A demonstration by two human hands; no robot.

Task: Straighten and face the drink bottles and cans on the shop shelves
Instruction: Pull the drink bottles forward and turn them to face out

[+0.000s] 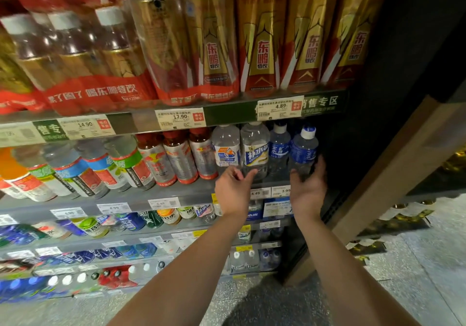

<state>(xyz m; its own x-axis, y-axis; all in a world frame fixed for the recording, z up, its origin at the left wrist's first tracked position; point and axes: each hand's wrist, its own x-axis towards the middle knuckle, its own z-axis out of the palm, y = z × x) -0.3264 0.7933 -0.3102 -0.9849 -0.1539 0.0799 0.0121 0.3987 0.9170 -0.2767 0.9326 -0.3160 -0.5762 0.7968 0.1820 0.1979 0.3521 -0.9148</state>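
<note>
- Shelving (176, 121) fills the wall ahead of the person, tier upon tier of drinks, with price tags (180, 118) clipped along each front edge.
- Tall gold-and-red bottles (259, 40) stand in a row on the tier well above both sets of fingers, labels facing out; to their left the same drink sits in shrink-wrapped packs (106, 55).
- Red-capped silver bottles (176, 156) stand on the tier the hands are reaching to, off to the left of the left fingers, all leaning the same way in this wide view.
- Clear bottle with a blue-and-white label (255, 149) stands upright just beyond the left fingertips, its label facing front.
- Two dark blue water bottles (302, 149) stand at the right end of that tier, white caps up; the outer one is directly beyond the right fingers.
- Left hand (233, 189) is palm-up at the shelf lip, fingers loosely curled and holding nothing, with the fingertips close to the base of the clear bottle; whether they touch it I cannot tell.
- Right hand (309, 187) is also palm-up, fingers spread and relaxed, cupped just under and beside the base of the outer blue bottle without closing round it.
</note>
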